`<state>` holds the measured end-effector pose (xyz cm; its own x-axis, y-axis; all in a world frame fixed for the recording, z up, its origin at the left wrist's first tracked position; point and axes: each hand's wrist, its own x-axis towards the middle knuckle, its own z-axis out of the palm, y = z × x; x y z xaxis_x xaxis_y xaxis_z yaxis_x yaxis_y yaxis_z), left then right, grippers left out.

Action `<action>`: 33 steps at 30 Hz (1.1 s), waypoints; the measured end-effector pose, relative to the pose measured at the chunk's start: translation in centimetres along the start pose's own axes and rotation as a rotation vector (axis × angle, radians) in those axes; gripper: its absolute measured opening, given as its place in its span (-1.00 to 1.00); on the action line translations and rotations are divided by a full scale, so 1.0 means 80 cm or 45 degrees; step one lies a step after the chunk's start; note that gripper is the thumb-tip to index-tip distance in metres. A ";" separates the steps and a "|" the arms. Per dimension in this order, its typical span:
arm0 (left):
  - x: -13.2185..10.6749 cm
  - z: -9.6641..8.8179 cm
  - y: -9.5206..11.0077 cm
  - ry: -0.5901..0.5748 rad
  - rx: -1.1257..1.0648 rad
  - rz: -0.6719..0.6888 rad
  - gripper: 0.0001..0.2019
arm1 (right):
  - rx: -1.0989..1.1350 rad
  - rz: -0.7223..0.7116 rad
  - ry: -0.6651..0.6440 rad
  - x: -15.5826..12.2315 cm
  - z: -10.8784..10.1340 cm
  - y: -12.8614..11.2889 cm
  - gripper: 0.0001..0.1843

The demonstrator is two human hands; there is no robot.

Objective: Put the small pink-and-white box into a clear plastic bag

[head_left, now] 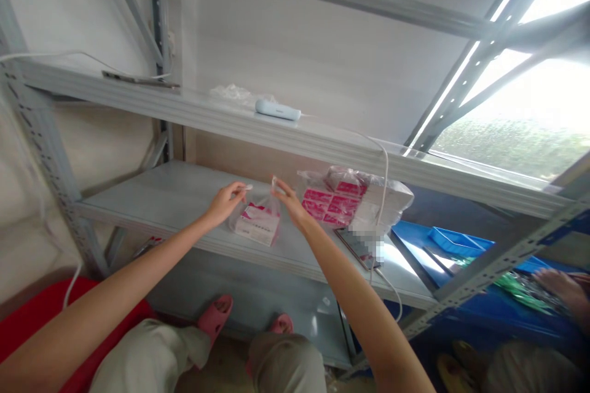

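The small clear bag (257, 221) with a pink-and-white box inside sits on the shelf (157, 196) between the two hands; it looks light, thin and crinkly, so the top corners are the best spots to pinch. The left hand (225, 201) and the right hand (288, 196) each pinch a top corner. Just past the right hand lies a bigger bag of pink boxes (350, 199).

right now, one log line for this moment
left hand pinching small clear plastic bag | right hand pinching same bag | bag resting on grey metal shelf
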<state>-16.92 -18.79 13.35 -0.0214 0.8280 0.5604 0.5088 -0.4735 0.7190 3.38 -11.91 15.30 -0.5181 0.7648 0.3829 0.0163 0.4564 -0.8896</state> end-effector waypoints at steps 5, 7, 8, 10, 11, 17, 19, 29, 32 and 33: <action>0.029 0.046 0.042 -0.107 0.115 0.204 -0.82 | -0.248 0.023 -0.091 0.002 0.038 0.021 -0.30; 0.036 0.055 0.049 -0.087 0.252 0.288 -0.86 | -0.329 0.013 0.052 0.004 0.040 0.029 -0.50; 0.038 0.056 0.050 -0.098 0.294 0.325 -0.87 | -0.359 0.004 0.113 0.004 0.039 0.032 -0.57; 0.043 0.052 0.045 -0.192 0.291 0.392 -0.86 | -0.427 0.016 0.177 0.004 0.037 0.036 -0.65; 0.045 0.048 0.041 -0.245 0.258 0.406 -0.84 | -0.465 0.038 0.183 0.003 0.036 0.036 -0.66; 0.060 0.022 0.005 -0.360 0.150 0.192 -0.82 | -0.409 0.038 0.178 0.004 0.040 0.036 -0.57; 0.063 0.015 -0.002 -0.302 0.221 0.163 -0.86 | -0.363 0.078 0.134 0.005 0.043 0.038 -0.54; 0.041 0.023 -0.010 -0.005 0.126 0.219 -0.82 | 0.009 0.025 0.161 0.019 0.049 0.072 -0.56; 0.031 0.048 -0.026 -0.148 -0.011 0.154 -0.42 | -0.017 0.028 0.086 0.025 0.044 0.074 -0.57; 0.029 0.054 -0.032 -0.197 -0.038 0.116 -0.37 | -0.028 0.012 0.080 0.025 0.042 0.073 -0.57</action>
<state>-14.57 -14.33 11.02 0.1576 0.8165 0.5554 0.4769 -0.5554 0.6813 -0.45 -9.19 10.02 -0.4631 0.7960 0.3899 0.0400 0.4582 -0.8880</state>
